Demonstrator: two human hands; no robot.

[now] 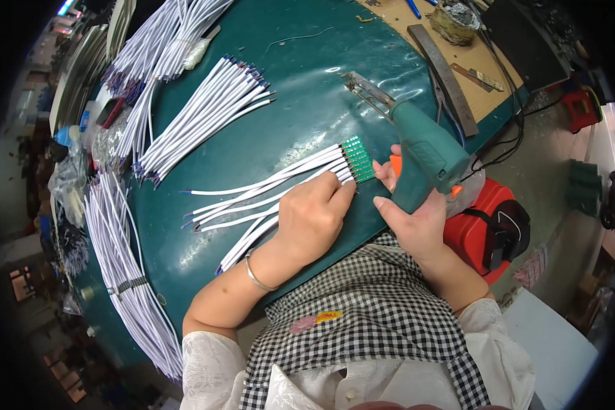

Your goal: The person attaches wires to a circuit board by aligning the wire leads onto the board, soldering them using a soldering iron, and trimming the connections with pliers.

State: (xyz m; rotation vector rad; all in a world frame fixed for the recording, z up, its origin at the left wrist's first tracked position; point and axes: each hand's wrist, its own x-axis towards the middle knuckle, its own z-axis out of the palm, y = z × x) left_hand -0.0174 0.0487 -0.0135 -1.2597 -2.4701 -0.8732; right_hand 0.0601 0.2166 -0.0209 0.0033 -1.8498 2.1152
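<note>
My left hand [314,213] is closed over a white wire close to the edge of a small green circuit board [363,161]. Several white wires [266,183] run leftward from the board in a row, their dark-tipped far ends loose on the green table mat. The wire tip under my left fingers is hidden. In my right hand [417,222] is a green soldering gun [427,147] with an orange trigger, gripped by its handle. Its metal tip points up and left, above the mat and apart from the board.
Loose white wires [198,116] lie in a pile at the far left, beside a larger bundle [167,44]. Another tied bundle [126,273] hangs toward the near left edge. A metal bar [444,78] rests on a wooden board [488,109] at the far right. A red container [482,232] stands right of the table.
</note>
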